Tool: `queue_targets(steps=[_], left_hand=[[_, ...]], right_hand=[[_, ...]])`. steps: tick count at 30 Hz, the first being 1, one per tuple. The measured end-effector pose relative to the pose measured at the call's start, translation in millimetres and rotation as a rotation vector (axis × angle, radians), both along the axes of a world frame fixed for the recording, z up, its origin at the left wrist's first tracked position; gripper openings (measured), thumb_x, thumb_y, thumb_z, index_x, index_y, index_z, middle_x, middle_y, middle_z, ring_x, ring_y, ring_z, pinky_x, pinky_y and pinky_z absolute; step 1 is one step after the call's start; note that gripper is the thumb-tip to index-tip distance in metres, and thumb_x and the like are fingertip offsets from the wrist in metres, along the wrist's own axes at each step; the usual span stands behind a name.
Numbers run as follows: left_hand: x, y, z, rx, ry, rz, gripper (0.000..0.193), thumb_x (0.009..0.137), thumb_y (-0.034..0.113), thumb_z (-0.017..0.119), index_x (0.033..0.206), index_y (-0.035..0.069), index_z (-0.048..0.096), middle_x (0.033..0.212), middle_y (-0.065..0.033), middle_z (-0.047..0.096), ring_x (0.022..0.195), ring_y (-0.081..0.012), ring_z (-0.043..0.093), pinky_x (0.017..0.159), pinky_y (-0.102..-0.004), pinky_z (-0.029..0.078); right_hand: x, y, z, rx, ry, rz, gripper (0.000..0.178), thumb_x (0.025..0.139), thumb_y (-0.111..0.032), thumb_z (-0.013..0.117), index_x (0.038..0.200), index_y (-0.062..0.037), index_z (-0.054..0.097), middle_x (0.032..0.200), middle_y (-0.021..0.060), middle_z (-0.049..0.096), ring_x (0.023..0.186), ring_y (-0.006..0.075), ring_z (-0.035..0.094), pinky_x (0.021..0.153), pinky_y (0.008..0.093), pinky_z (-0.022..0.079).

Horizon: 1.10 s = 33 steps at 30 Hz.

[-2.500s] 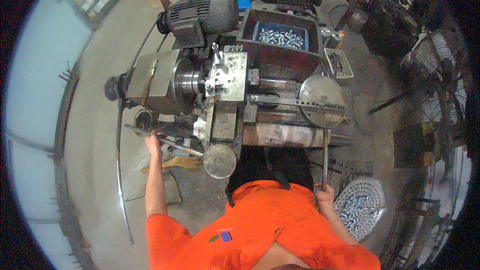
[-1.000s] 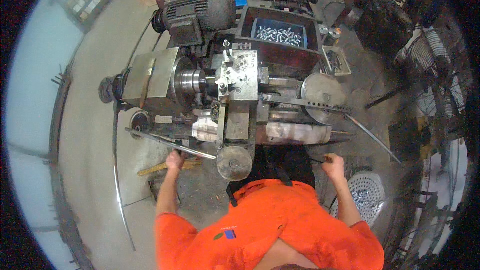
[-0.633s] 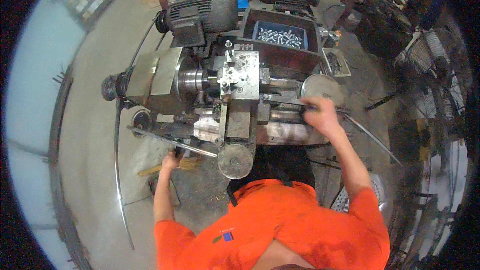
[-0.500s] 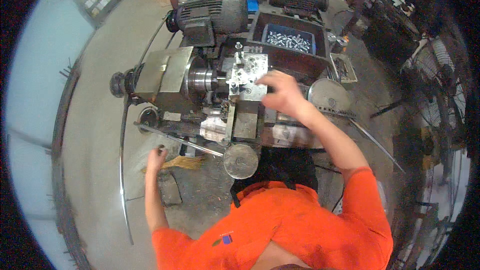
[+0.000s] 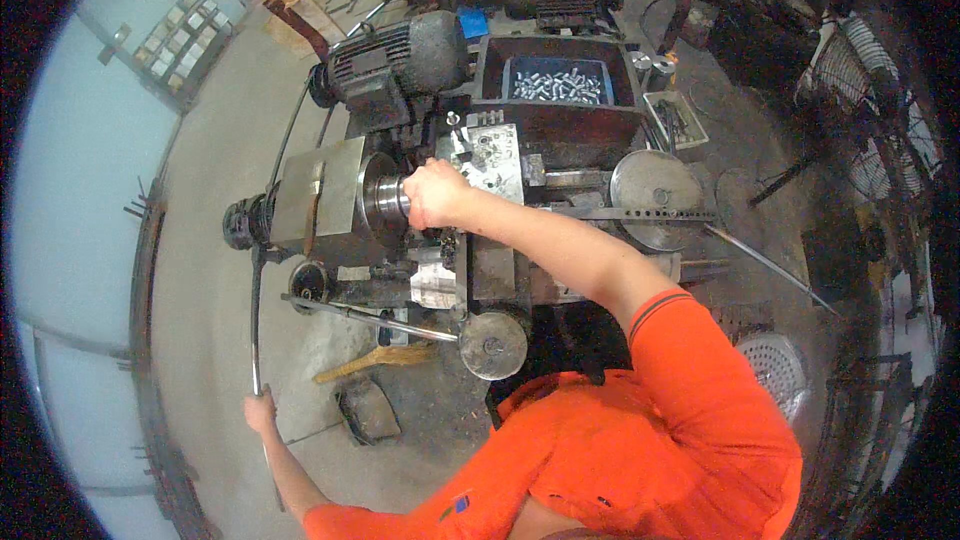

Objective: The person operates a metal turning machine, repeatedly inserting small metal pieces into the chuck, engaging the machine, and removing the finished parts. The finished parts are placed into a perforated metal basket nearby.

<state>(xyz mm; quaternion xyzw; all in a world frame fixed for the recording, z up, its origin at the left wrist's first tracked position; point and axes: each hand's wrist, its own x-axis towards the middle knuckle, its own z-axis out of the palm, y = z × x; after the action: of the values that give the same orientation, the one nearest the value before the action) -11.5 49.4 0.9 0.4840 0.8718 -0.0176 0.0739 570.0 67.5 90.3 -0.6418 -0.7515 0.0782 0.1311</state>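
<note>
At the lower left my left hand (image 5: 260,412) is closed round a long metal lever (image 5: 256,340) that runs down from the lathe's headstock (image 5: 320,195). My right hand (image 5: 435,194) is curled at the front of the shiny round spindle chuck (image 5: 382,198). Its fingertips point away from me, so whatever they pinch is hidden. Just right of that hand is the steel tool block (image 5: 495,160), with a bolt (image 5: 454,120) standing at its far left corner.
Behind the block, a blue tray (image 5: 610,72) of small metal cylinders sits in a rusty box (image 5: 560,122). A motor (image 5: 400,60) stands at the back left. A second lever (image 5: 370,318), a round disc (image 5: 492,345) and a larger disc wheel (image 5: 656,185) flank the machine.
My right hand has moved left from the tool block to the chuck. My left hand has dropped down and left and taken hold of the long lever.
</note>
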Motion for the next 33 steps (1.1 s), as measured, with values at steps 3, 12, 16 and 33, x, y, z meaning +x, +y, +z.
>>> queue_targets(steps=[3, 12, 16, 33], left_hand=[[-22.3, 5.9, -17.8, 0.234, 0.239, -0.020, 0.050, 0.073, 0.049, 0.062, 0.088, 0.002, 0.065, 0.087, -0.0206, 0.064, 0.084, -0.0375, 0.062, 0.072, -0.0450, 0.048], [141.3, -91.6, 16.5, 0.262, 0.058, -0.039, 0.037, 0.067, 0.036, 0.066, 0.085, 0.004, 0.065, 0.085, -0.0205, 0.064, 0.083, -0.0363, 0.062, 0.072, -0.0451, 0.047], [143.7, -98.1, 10.0, 0.332, 0.049, -0.166, 0.037, 0.068, 0.035, 0.065, 0.083, 0.002, 0.063, 0.082, -0.0212, 0.062, 0.080, -0.0381, 0.060, 0.070, -0.0437, 0.046], [244.7, -69.5, 56.3, 0.228, 0.232, -0.762, 0.044, 0.074, 0.029, 0.065, 0.109, 0.003, 0.056, 0.081, -0.0187, 0.063, 0.077, -0.0355, 0.061, 0.070, -0.0428, 0.048]], right_hand=[[-2.7, -3.2, -3.2, 0.072, 0.019, 0.038, 0.023, 0.055, -0.020, 0.061, 0.072, -0.0054, 0.067, 0.076, 0.0175, 0.065, 0.071, 0.0325, 0.065, 0.069, 0.0400, 0.051], [2.9, -6.8, -3.1, 0.056, 0.120, 0.066, 0.023, 0.048, -0.017, 0.061, 0.065, -0.0024, 0.066, 0.072, 0.0187, 0.064, 0.070, 0.0335, 0.063, 0.067, 0.0374, 0.051], [7.0, -9.0, 1.4, 0.017, 0.062, 0.013, 0.022, 0.058, -0.020, 0.062, 0.074, -0.0062, 0.068, 0.079, 0.0148, 0.066, 0.074, 0.0287, 0.066, 0.069, 0.0380, 0.052], [211.2, -88.1, -37.7, 0.416, 0.236, -0.387, 0.051, 0.057, -0.017, 0.064, 0.107, -0.0098, 0.063, 0.123, 0.0200, 0.049, 0.105, 0.0356, 0.053, 0.092, 0.0393, 0.043]])
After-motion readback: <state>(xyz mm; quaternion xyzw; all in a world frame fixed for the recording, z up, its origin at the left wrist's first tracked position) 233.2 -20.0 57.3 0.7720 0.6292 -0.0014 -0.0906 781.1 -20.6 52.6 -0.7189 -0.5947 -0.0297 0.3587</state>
